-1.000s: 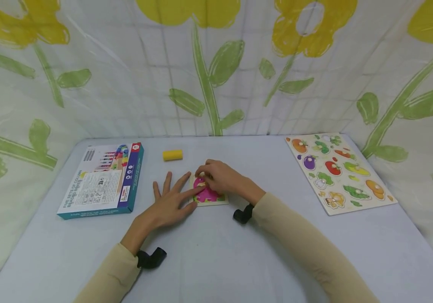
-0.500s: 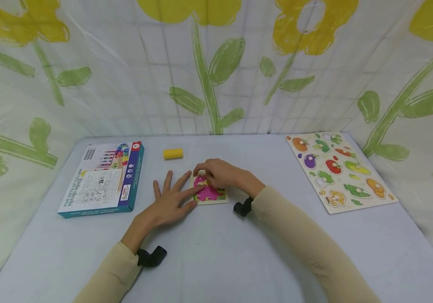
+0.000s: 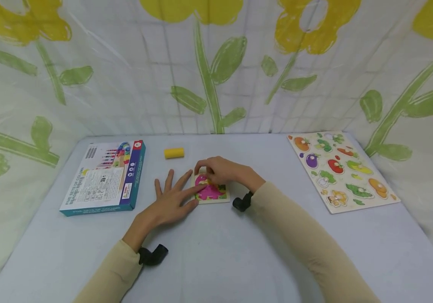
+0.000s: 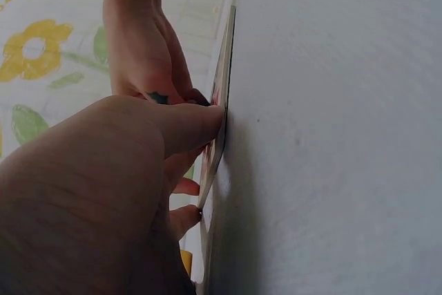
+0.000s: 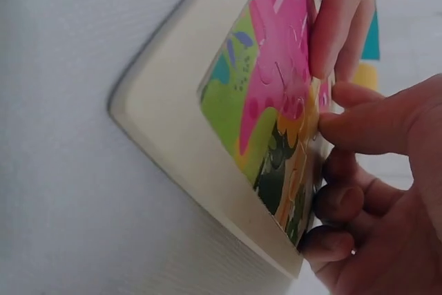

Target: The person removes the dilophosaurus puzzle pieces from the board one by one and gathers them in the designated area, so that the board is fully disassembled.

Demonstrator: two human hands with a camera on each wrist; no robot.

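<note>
A small jigsaw puzzle point(image 3: 210, 193) with a pink dinosaur lies in a pale tray on the table. My left hand point(image 3: 171, 204) is spread flat, its index finger lying across the puzzle and its thumb touching the tray's edge in the left wrist view. Over the puzzle's top edge, my right hand point(image 3: 225, 170) has bent fingers and thumb. A dark green bit, seemingly a puzzle piece point(image 4: 157, 97), shows at these fingers in the left wrist view, mostly hidden. In the right wrist view the right thumb point(image 5: 359, 129) touches the puzzle's surface.
At left lies a flat toy box point(image 3: 104, 179) with a blue edge. Behind the left hand is a yellow cylinder point(image 3: 174, 153). A vegetable peg board point(image 3: 339, 172) lies at right. A flower-printed curtain point(image 3: 254, 97) hangs behind the table point(image 3: 239, 252).
My right hand has shifted slightly upward off the puzzle, so more of the pink dinosaur shows. The left hand keeps its place on the board.
</note>
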